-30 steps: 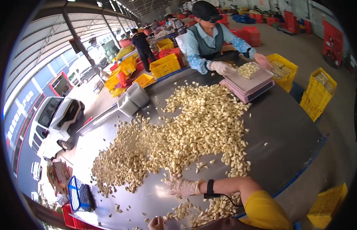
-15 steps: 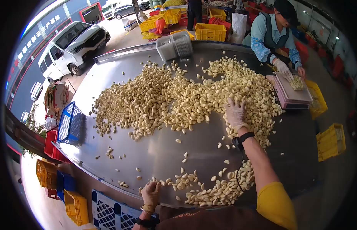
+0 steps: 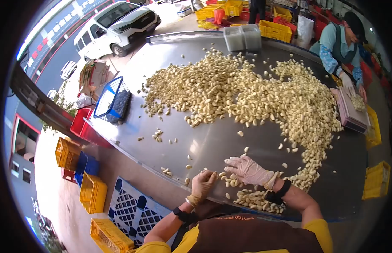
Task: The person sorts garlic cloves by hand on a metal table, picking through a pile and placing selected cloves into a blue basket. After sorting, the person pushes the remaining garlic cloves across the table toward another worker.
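Note:
Peeled garlic cloves [image 3: 200, 90] lie in a broad heap across the metal table [image 3: 162, 147], with a band of them curving down the right side to the near edge. My right hand [image 3: 250, 170], in a thin pale glove, is flat with its fingers stretched out. It rests over a small group of cloves [image 3: 231, 182] close to the table's near edge. Just to its left, my left hand [image 3: 203, 184], also gloved, has its fingers curled together. Whatever may be inside them is hidden. A few loose cloves lie beside it.
A blue basket [image 3: 113, 103] stands at the table's left edge, and clear plastic trays [image 3: 242, 38] are stacked at the far edge. At the right, a co-worker [image 3: 341, 52] handles cloves on a pink scale [image 3: 351, 111]. Yellow crates [image 3: 93, 193] stand on the floor at left.
My right hand has come back from the big heap to the near edge, beside my left hand. My left hand stays near the edge, fingers still curled. The view has swung left.

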The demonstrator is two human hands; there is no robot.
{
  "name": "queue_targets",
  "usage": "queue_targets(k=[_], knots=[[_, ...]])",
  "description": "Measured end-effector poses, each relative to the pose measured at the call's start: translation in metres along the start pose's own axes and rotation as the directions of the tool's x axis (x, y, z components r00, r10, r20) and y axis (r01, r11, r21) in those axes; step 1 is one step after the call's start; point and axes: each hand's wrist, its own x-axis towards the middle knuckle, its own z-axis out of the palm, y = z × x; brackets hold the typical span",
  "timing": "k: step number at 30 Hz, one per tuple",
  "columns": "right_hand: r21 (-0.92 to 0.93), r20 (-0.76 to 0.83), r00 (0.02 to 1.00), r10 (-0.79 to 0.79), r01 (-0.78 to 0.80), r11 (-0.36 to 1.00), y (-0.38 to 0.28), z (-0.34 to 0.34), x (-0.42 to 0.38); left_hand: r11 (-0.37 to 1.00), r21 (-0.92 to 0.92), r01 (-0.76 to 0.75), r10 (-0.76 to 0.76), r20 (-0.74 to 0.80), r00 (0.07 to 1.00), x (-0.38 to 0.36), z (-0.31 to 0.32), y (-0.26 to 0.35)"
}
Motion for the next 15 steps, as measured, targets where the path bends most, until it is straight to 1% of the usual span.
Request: queue_targets(k=[2, 3, 4, 5, 6, 7, 8, 9, 10, 11, 12, 13, 14, 15], knots=[[0.003, -0.009, 0.998, -0.065, 0.065, 0.998, 0.002, -0.001, 0.033, 0.949, -0.284, 0.135, -0.133, 0.026, 0.991, -0.002, -0.006, -0.001], [0.108, -0.01, 0.995, -0.095, 0.095, 0.99, 0.002, -0.001, 0.051, 0.842, -0.488, 0.23, -0.215, 0.087, 0.973, -0.002, -0.012, -0.005], [0.214, -0.008, 0.993, -0.12, 0.119, 0.97, 0.0, 0.0, 0.07, 0.837, -0.497, 0.23, -0.233, 0.057, 0.971, -0.002, -0.025, -0.01], [0.231, 0.027, 0.986, -0.164, 0.153, 0.961, 0.0, 0.003, 0.093, 0.687, -0.662, 0.3, -0.304, 0.114, 0.946, 0.0, -0.042, -0.007], [0.25, 0.019, 0.984, -0.178, 0.167, 0.954, -0.003, 0.005, 0.119, 0.502, -0.791, 0.349, -0.351, 0.183, 0.919, 0.001, -0.058, -0.01], [0.253, 0.005, 0.979, -0.201, 0.194, 0.948, -0.002, 0.014, 0.149, 0.454, -0.831, 0.32, -0.334, 0.174, 0.926, -0.001, -0.074, -0.021], [0.254, -0.014, 0.975, -0.22, 0.216, 0.943, 0.001, 0.026, 0.182, 0.453, -0.836, 0.309, -0.342, 0.157, 0.926, -0.002, -0.095, -0.031], [0.255, -0.021, 0.979, -0.201, 0.199, 0.946, 0.0, 0.031, 0.218, 0.266, -0.911, 0.314, -0.37, 0.205, 0.906, -0.003, -0.118, -0.039], [0.256, -0.031, 0.984, -0.175, 0.177, 0.95, -0.002, 0.038, 0.253, 0.07, -0.948, 0.309, -0.383, 0.261, 0.886, -0.002, -0.143, -0.05], [0.257, -0.035, 0.983, -0.178, 0.181, 0.949, 0.002, 0.051, 0.289, 0.003, -0.958, 0.286, -0.35, 0.267, 0.898, -0.001, -0.165, -0.067], [0.282, -0.06, 0.993, -0.1, 0.113, 0.953, 0.009, 0.071, 0.324, 0.001, -0.959, 0.282, -0.352, 0.263, 0.898, 0.001, -0.185, -0.08], [0.306, -0.077, 0.997, -0.026, 0.049, 0.951, 0.012, 0.092, 0.354, -0.021, -0.97, 0.243, -0.372, 0.233, 0.899, 0.003, -0.204, -0.092], [0.301, -0.07, 0.997, -0.042, 0.061, 0.952, 0.012, 0.11, 0.381, -0.043, -0.979, 0.197, -0.391, 0.198, 0.899, 0.005, -0.221, -0.103], [0.312, -0.067, 0.995, 0.067, -0.043, 0.949, 0.011, 0.121, 0.409, -0.066, -0.982, 0.174, -0.414, 0.186, 0.891, 0.007, -0.236, -0.111]])
